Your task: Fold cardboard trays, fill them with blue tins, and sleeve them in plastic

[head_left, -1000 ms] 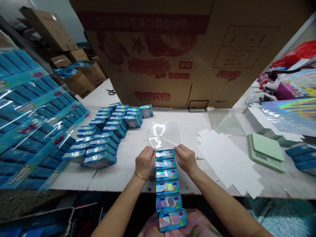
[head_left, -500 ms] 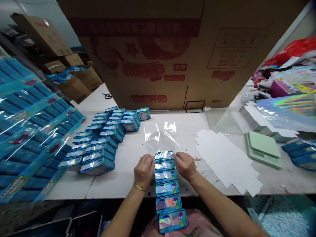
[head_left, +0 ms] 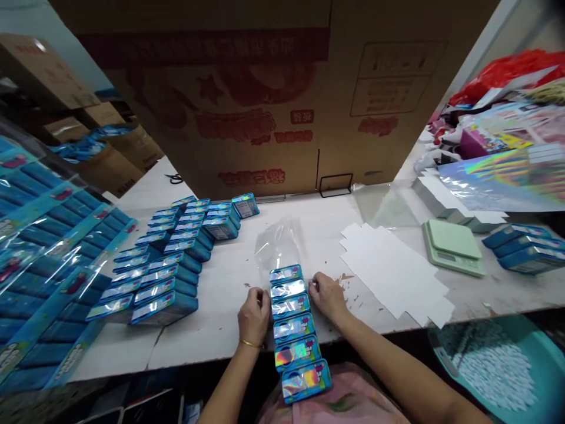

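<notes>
A row of small blue printed boxes (head_left: 293, 327) with shiny windows runs from the table over its front edge toward my lap. At the row's far end lies a clear plastic bag (head_left: 279, 244), puffed up and partly over the boxes. My left hand (head_left: 255, 318) is closed just left of the row, its fingers curled at the bag's near edge. On the other side, my right hand (head_left: 329, 298) pinches near the bag's right edge, slightly apart from the boxes. The film between the fingers is hard to see.
More blue boxes stand in rows (head_left: 165, 277) at left, beside a large wrapped stack (head_left: 53, 259). A big carton (head_left: 247, 106) blocks the back. White cut sheets (head_left: 392, 277), a green scale (head_left: 454, 247) and a teal tub (head_left: 547, 365) are at right.
Both hands have moved a little away from the row's sides, the left one also nearer to me. The plastic bag has puffed up. The whole view has shifted.
</notes>
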